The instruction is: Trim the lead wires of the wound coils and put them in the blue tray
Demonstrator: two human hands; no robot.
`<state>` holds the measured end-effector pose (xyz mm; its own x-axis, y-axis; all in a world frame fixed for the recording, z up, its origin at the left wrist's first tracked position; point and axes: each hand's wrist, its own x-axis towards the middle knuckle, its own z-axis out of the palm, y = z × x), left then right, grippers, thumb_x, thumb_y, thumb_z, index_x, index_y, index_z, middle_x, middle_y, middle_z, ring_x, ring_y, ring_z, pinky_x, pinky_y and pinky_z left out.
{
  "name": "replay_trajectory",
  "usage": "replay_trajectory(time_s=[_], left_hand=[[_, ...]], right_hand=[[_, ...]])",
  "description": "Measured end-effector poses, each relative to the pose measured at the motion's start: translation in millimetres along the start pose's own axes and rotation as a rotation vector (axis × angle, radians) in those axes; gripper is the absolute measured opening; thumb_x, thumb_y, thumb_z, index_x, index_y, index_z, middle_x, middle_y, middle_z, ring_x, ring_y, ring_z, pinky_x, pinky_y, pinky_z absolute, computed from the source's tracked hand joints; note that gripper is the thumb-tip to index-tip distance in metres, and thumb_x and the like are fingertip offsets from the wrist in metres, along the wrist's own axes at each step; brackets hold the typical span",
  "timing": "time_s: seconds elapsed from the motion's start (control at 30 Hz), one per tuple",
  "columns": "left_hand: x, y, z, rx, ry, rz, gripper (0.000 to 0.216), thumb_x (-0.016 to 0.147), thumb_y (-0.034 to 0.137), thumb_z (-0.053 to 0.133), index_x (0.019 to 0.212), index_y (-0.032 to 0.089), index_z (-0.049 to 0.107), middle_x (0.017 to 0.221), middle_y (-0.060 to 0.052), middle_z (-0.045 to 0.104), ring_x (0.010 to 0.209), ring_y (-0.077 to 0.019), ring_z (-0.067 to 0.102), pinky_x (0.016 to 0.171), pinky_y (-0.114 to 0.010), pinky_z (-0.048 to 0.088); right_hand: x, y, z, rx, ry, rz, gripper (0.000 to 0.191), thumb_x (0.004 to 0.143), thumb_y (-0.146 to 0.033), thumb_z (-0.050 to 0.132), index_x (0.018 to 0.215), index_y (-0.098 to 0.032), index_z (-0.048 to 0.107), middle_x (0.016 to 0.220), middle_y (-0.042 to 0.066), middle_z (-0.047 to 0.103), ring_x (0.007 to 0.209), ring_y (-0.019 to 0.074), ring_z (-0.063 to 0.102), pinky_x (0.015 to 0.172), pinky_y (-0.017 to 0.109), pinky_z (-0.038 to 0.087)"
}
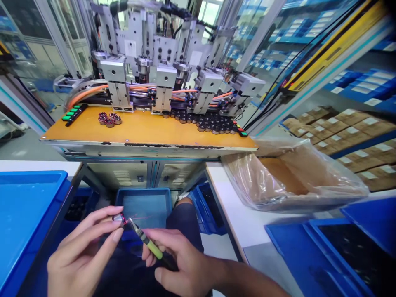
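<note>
Between the thumb and fingertips of my left hand (89,247) is a small round metal part (118,218) with reddish-pink windings on its end, like a small motor stator. My right hand (182,260) is closed around needle-nose pliers (151,247) with green and black handles. The plier tips lie right beside the wound end of the part; whether they touch it or grip a wire is too small to tell. Both hands are above my lap. Beyond them, similar parts with reddish windings (109,119) stand in a small cluster on the orange bench top (148,128).
Many dark round parts (213,123) stand at the bench's right, below the machine's metal heads (166,78). A blue bin (144,191) sits low ahead. A blue tray (27,206) is at left. At right are a plastic-lined box (297,177) and blue trays (297,247).
</note>
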<state>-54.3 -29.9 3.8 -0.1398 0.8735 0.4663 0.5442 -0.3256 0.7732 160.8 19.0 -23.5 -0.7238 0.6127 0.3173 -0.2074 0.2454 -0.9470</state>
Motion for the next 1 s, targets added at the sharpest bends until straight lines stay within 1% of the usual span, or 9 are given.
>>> replay_trajectory(time_s=[0.07, 0.13, 0.27, 0.37, 0.6, 0.77, 0.83, 0.9, 1.0], left_hand=[[-1, -1, 0, -0.004, 0.002, 0.003, 0.024, 0.085, 0.012, 0.069, 0.102, 0.028, 0.073, 0.117, 0.002, 0.071, 0.106, -0.0123, 0.07, 0.091, -0.016, 0.055], [0, -2, 1, -0.01, 0.002, 0.003, 0.023, 0.085, 0.012, 0.069, 0.102, 0.028, 0.073, 0.117, 0.002, 0.071, 0.106, -0.0121, 0.07, 0.092, -0.015, 0.055], [0, -2, 2, -0.021, -0.009, -0.005, 0.022, 0.086, 0.012, 0.068, 0.1, 0.028, 0.073, 0.117, 0.003, 0.071, 0.108, -0.0122, 0.069, 0.094, -0.016, 0.054], [-1, -2, 2, -0.023, -0.01, -0.012, 0.022, 0.086, 0.013, 0.068, 0.101, 0.028, 0.073, 0.117, 0.003, 0.071, 0.108, -0.0128, 0.069, 0.093, -0.017, 0.055], [-1, -1, 1, -0.031, -0.003, -0.012, 0.022, 0.086, 0.013, 0.068, 0.1, 0.028, 0.073, 0.116, 0.003, 0.071, 0.105, -0.0129, 0.07, 0.091, -0.017, 0.056], [-1, -1, 1, -0.035, -0.014, -0.009, 0.022, 0.085, 0.012, 0.069, 0.1, 0.028, 0.073, 0.116, 0.002, 0.071, 0.105, -0.0133, 0.07, 0.092, -0.018, 0.056], [-2, -2, 2, -0.034, -0.013, -0.002, 0.022, 0.085, 0.012, 0.069, 0.101, 0.027, 0.073, 0.116, 0.001, 0.071, 0.105, -0.0137, 0.07, 0.092, -0.018, 0.057], [-2, -4, 2, -0.038, -0.016, 0.007, 0.023, 0.085, 0.011, 0.069, 0.101, 0.027, 0.073, 0.116, 0.001, 0.071, 0.105, -0.0137, 0.07, 0.092, -0.018, 0.057], [-4, -7, 2, -0.055, -0.038, 0.035, 0.025, 0.086, 0.008, 0.066, 0.102, 0.025, 0.072, 0.119, -0.001, 0.069, 0.106, -0.014, 0.069, 0.089, -0.018, 0.058]], right_hand=[[0, 0, 1, 0.023, 0.001, 0.01, 0.071, 0.073, -0.008, 0.056, 0.143, -0.017, 0.048, 0.086, 0.003, 0.06, 0.068, 0.0111, 0.056, 0.067, 0.025, 0.053], [1, -1, 1, 0.014, 0.015, 0.023, 0.065, 0.073, -0.008, 0.055, 0.137, -0.016, 0.052, 0.083, 0.002, 0.059, 0.064, 0.0097, 0.053, 0.063, 0.023, 0.05], [2, -6, -1, -0.022, 0.018, 0.075, 0.043, 0.072, -0.009, 0.055, 0.114, -0.015, 0.061, 0.076, 0.0, 0.057, 0.059, 0.0087, 0.048, 0.059, 0.021, 0.046], [1, -8, -1, -0.03, 0.016, 0.099, 0.037, 0.069, -0.008, 0.053, 0.104, -0.015, 0.061, 0.073, -0.002, 0.054, 0.058, 0.0084, 0.046, 0.056, 0.021, 0.042], [-2, -3, 3, -0.057, 0.017, 0.066, 0.042, 0.068, -0.006, 0.052, 0.108, -0.015, 0.059, 0.074, -0.002, 0.054, 0.058, 0.008, 0.046, 0.056, 0.02, 0.041], [-1, -9, 2, -0.089, 0.022, 0.116, 0.022, 0.069, -0.008, 0.052, 0.087, -0.017, 0.058, 0.068, -0.004, 0.048, 0.056, 0.0077, 0.043, 0.054, 0.02, 0.038], [0, -10, 2, -0.114, 0.034, 0.156, 0.016, 0.07, -0.008, 0.053, 0.082, -0.017, 0.057, 0.067, -0.004, 0.047, 0.056, 0.0075, 0.042, 0.055, 0.02, 0.037], [0, -10, 2, -0.116, 0.044, 0.207, 0.015, 0.072, -0.009, 0.055, 0.084, -0.017, 0.059, 0.067, -0.004, 0.047, 0.057, 0.0076, 0.042, 0.056, 0.019, 0.038], [-2, -9, 1, -0.079, 0.063, 0.242, 0.023, 0.073, -0.008, 0.056, 0.094, -0.015, 0.063, 0.069, -0.004, 0.05, 0.058, 0.0077, 0.044, 0.058, 0.019, 0.04]])
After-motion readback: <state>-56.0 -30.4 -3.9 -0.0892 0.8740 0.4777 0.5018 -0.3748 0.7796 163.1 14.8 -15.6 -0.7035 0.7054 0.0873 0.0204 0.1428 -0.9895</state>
